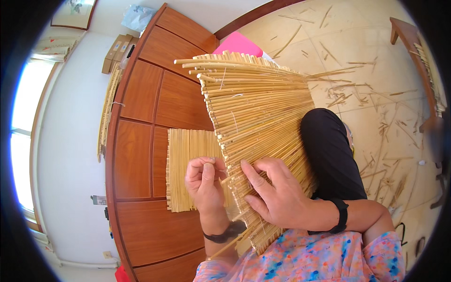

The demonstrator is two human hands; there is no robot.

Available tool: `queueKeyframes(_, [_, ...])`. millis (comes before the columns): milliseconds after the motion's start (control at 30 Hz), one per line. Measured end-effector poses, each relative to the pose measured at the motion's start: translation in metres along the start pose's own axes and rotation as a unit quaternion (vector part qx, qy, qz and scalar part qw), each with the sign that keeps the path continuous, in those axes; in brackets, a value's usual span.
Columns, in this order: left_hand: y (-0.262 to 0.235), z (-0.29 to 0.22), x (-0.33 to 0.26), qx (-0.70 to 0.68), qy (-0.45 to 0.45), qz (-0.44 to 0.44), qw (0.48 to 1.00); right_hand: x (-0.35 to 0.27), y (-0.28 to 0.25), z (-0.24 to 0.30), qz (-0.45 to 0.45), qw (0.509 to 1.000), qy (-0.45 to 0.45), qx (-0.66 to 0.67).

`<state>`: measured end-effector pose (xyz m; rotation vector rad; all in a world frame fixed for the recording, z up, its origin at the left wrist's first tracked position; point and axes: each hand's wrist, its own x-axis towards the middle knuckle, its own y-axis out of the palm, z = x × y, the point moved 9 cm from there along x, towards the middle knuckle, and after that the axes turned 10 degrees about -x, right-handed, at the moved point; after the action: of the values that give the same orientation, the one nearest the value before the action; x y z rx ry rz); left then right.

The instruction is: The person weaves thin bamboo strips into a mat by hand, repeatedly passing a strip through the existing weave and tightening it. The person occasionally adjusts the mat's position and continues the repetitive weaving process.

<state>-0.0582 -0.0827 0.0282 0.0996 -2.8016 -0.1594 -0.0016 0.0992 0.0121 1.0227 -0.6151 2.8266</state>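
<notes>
I see my left hand (pixel 205 181) pinching shut on something too fine to make out, at the edge of the woven reed mat (pixel 256 136), while my right hand (pixel 275 195) lies open, fingers spread flat on it. The mat slants over my lap; loosened pressure could let it slide, splaying the reeds

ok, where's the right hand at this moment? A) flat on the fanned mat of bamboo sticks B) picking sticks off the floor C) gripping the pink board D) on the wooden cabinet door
A: the right hand lies palm-down, fingers spread, on the fanned bamboo stick mat, while the left hand pinches at the mat's edge beside it.
</notes>
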Motion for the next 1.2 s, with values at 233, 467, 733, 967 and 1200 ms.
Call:
queueKeyframes(233, [0.041, 0.006, -0.012, 0.006, -0.031, 0.067, 0.997, 0.000, -0.024, 0.006, 0.015, 0.999, 0.016, -0.038])
queueKeyframes(467, [0.110, 0.036, -0.031, -0.229, -0.090, 0.129, 0.961, 0.015, -0.086, -0.006, -0.002, 0.990, 0.128, -0.051])
queueKeyframes(733, [0.120, 0.037, -0.022, -0.309, -0.078, 0.135, 0.938, 0.029, -0.103, 0.002, 0.046, 0.956, 0.198, -0.212])
queueKeyframes(967, [0.117, 0.029, -0.005, -0.307, -0.066, 0.178, 0.933, 0.027, -0.102, 0.014, 0.056, 0.934, 0.185, -0.299])
queueKeyframes(1200, [0.116, 0.025, 0.002, -0.219, -0.042, 0.196, 0.955, 0.029, -0.098, 0.015, 0.052, 0.932, 0.179, -0.312])
